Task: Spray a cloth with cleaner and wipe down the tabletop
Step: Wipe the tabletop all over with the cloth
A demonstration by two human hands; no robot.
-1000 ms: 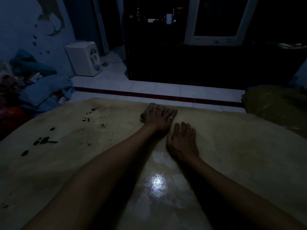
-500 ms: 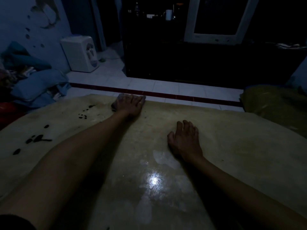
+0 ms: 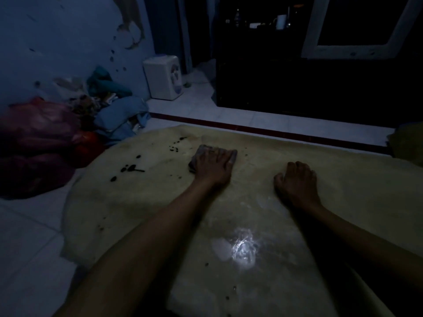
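The room is dim. A low yellowish tabletop [image 3: 343, 179] fills the lower view, with a wet shiny patch near me. My left hand [image 3: 214, 164] lies flat, palm down, pressing a small dark cloth [image 3: 198, 154] onto the far left part of the table; only the cloth's left edge shows past my fingers. Dark stains [image 3: 131, 168] dot the surface to the left of the cloth. My right hand [image 3: 297, 181] rests on the table to the right, fingers curled under, holding nothing. No spray bottle is in view.
A pile of clothes and bags [image 3: 57, 133] lies on the tiled floor at the left. A white appliance [image 3: 163, 77] stands by the wall. A dark cabinet [image 3: 297, 76] runs along the back, and an olive cushion [image 3: 409, 145] sits at the right edge.
My left hand slid the cloth left along the far edge, then drew it back toward me, closer to the stains. My right hand's fingers have curled. My view has swung left.
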